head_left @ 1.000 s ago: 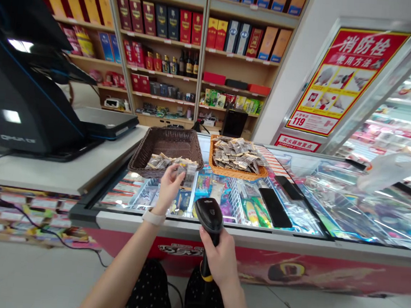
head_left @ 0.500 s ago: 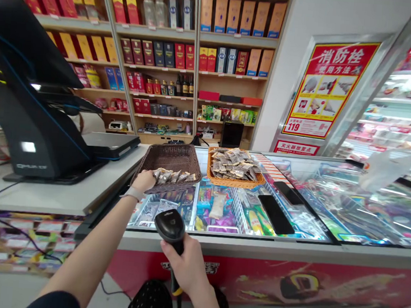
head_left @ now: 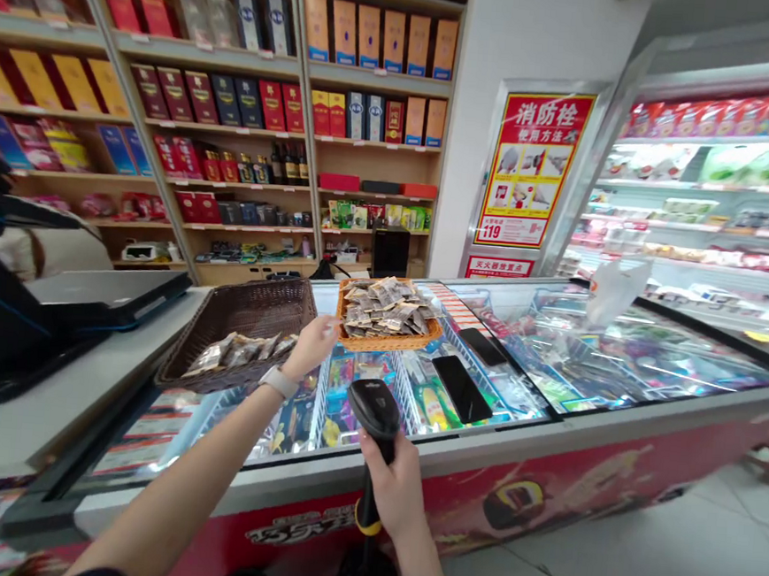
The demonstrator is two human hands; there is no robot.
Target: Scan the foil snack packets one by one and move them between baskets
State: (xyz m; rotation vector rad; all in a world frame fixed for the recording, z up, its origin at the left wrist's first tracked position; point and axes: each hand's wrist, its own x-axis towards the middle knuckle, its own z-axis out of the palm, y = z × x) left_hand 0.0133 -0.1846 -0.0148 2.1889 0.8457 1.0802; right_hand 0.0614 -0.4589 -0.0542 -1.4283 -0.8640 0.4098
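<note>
My left hand (head_left: 315, 343), with a pale band on its wrist, reaches to the left edge of the orange wicker basket (head_left: 390, 345). Its slightly blurred fingers are stretched out, and no packet shows in them. That basket holds a heap of small clear-and-brown packets (head_left: 386, 308). To the left, a dark brown wicker basket (head_left: 250, 300) has a row of similar packets (head_left: 239, 350) along its front side. Lower down, my right hand (head_left: 396, 484) is wrapped round the handle of a black barcode scanner (head_left: 375, 407), its head pointing up and forward.
Both baskets stand on a glass-topped chest freezer (head_left: 546, 434). Two black phones (head_left: 462, 388) lie on the glass, and a clear plastic bag (head_left: 616, 293) is farther right. A checkout counter (head_left: 8, 418) with a scale plate (head_left: 108, 288) is at left; shelves of boxes line the back.
My left hand has left the packets in the brown basket and moved right to the orange one. My right hand still grips the scanner. The view has turned right.
</note>
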